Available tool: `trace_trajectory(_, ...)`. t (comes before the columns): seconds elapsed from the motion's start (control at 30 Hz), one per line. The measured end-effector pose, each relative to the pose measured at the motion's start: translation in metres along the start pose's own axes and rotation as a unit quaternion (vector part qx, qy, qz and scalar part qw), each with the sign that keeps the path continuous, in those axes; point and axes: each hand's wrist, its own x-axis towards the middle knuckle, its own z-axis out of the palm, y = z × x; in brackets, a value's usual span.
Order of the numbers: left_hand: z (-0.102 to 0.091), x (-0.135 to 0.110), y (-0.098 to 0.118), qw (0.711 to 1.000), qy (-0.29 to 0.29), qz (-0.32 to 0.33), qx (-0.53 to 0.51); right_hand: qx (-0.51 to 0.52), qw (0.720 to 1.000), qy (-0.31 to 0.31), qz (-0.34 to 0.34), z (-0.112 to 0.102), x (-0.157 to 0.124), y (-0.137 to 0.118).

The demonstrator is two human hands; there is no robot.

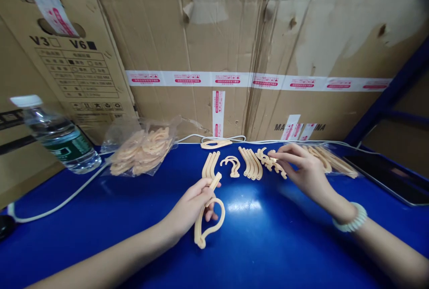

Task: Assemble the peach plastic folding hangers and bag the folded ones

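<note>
My left hand [197, 202] is closed around a beige plastic hanger part [219, 217], a straight arm with a curved hook joined to it. My right hand [303, 168] pinches a small beige plastic piece [274, 159], mostly hidden by the fingertips, over a pile of small curved pieces [263, 157]. Left of that pile lies a row of slightly bent arms [250, 164]. Hook-shaped pieces [233, 166] rest in the middle. Another group of arms [209, 164] sits just beyond my left hand. Farther back is a folded beige hanger [216, 144].
A clear bag of beige parts [140, 150] and a water bottle [63, 139] stand at the left. Behind my right hand lies another bag of long parts [335, 161], beside a dark phone-like device [389, 177]. Cardboard [187, 48] walls the back; a white cable [63, 204] crosses the blue table [134, 235].
</note>
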Motion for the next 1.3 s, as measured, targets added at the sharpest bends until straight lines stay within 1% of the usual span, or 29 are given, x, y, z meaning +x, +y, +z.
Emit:
trace_trajectory(0.1, -0.001, -0.002, 0.004, 0.999, 0.019, -0.007, -0.046, -0.078, 0.995, -0.068, -0.009, 0.008, -0.006, 0.029)
trace_trajectory(0.17, -0.001, -0.004, 0.007, 0.998, 0.032, -0.008, -0.045, -0.097, 0.991, -0.095, -0.004, 0.013, -0.010, 0.038)
trace_trajectory(0.2, -0.001, -0.006, 0.008, 0.998, 0.038, -0.006, -0.040, -0.100, 0.990, -0.097, -0.002, 0.015, -0.011, 0.039)
trace_trajectory(0.27, -0.001, -0.007, 0.009, 0.998, 0.046, 0.000, -0.033, -0.092, 0.991, -0.094, -0.003, 0.015, -0.011, 0.028)
trace_trajectory(0.3, -0.001, -0.007, 0.009, 0.998, 0.049, 0.004, -0.034, -0.076, 0.993, -0.091, -0.010, 0.014, -0.010, 0.017)
trace_trajectory(0.37, -0.001, -0.007, 0.009, 0.997, 0.055, 0.013, -0.048, -0.016, 0.995, -0.091, -0.044, 0.011, -0.008, -0.012)
trace_trajectory(0.43, 0.000, -0.007, 0.008, 0.996, 0.058, 0.023, -0.060, 0.034, 0.983, -0.125, -0.130, 0.010, -0.007, -0.045)
trace_trajectory(0.47, 0.001, -0.007, 0.008, 0.996, 0.058, 0.028, -0.064, 0.037, 0.971, -0.160, -0.176, 0.010, -0.009, -0.059)
trace_trajectory(0.53, 0.001, -0.008, 0.008, 0.996, 0.054, 0.039, -0.065, 0.010, 0.947, -0.213, -0.240, 0.013, -0.013, -0.081)
trace_trajectory(0.57, 0.002, -0.009, 0.009, 0.996, 0.052, 0.044, -0.065, -0.011, 0.939, -0.223, -0.262, 0.015, -0.016, -0.087)
trace_trajectory(0.6, 0.003, -0.009, 0.009, 0.996, 0.050, 0.048, -0.064, -0.031, 0.935, -0.222, -0.274, 0.017, -0.018, -0.090)
trace_trajectory(0.67, 0.004, -0.010, 0.009, 0.996, 0.045, 0.053, -0.062, -0.054, 0.937, -0.204, -0.278, 0.022, -0.023, -0.090)
trace_trajectory(0.73, 0.006, -0.010, 0.008, 0.996, 0.040, 0.057, -0.052, -0.052, 0.945, -0.190, -0.262, 0.025, -0.025, -0.087)
trace_trajectory(0.8, 0.007, -0.010, 0.005, 0.997, 0.041, 0.061, -0.022, -0.032, 0.950, -0.190, -0.247, 0.026, -0.025, -0.085)
trace_trajectory(0.87, 0.006, -0.010, 0.001, 0.993, 0.064, 0.092, 0.025, -0.009, 0.951, -0.190, -0.243, 0.025, -0.025, -0.085)
trace_trajectory(0.9, 0.005, -0.010, 0.000, 0.986, 0.092, 0.129, 0.058, -0.001, 0.951, -0.190, -0.243, 0.024, -0.024, -0.085)
trace_trajectory(0.93, 0.003, -0.011, -0.002, 0.969, 0.125, 0.183, 0.107, 0.005, 0.951, -0.190, -0.242, 0.023, -0.024, -0.085)
trace_trajectory(0.97, 0.002, -0.012, -0.002, 0.940, 0.157, 0.249, 0.174, 0.007, 0.952, -0.191, -0.239, 0.023, -0.024, -0.085)
trace_trajectory(1.0, 0.000, -0.014, -0.003, 0.895, 0.180, 0.319, 0.255, 0.008, 0.953, -0.192, -0.235, 0.023, -0.023, -0.085)
trace_trajectory(1.03, -0.001, -0.015, -0.003, 0.838, 0.185, 0.385, 0.341, 0.009, 0.953, -0.194, -0.231, 0.023, -0.023, -0.085)
trace_trajectory(1.07, -0.002, -0.017, -0.004, 0.776, 0.165, 0.441, 0.420, 0.009, 0.955, -0.192, -0.227, 0.024, -0.024, -0.086)
trace_trajectory(1.1, -0.002, -0.018, -0.004, 0.717, 0.128, 0.486, 0.484, 0.010, 0.956, -0.188, -0.224, 0.024, -0.024, -0.086)
trace_trajectory(1.13, -0.001, -0.020, -0.005, 0.669, 0.084, 0.518, 0.527, 0.010, 0.958, -0.180, -0.222, 0.025, -0.025, -0.087)
trace_trajectory(1.17, 0.001, -0.021, -0.006, 0.636, 0.046, 0.537, 0.552, 0.011, 0.959, -0.172, -0.223, 0.025, -0.025, -0.088)
trace_trajectory(1.2, 0.004, -0.021, -0.008, 0.619, 0.019, 0.544, 0.567, 0.014, 0.961, -0.166, -0.223, 0.026, -0.026, -0.089)
trace_trajectory(1.23, 0.006, -0.022, -0.009, 0.611, 0.004, 0.543, 0.577, 0.017, 0.961, -0.161, -0.223, 0.026, -0.027, -0.090)
trace_trajectory(1.3, 0.011, -0.022, -0.012, 0.611, 0.001, 0.528, 0.590, 0.021, 0.962, -0.155, -0.225, 0.027, -0.029, -0.093)
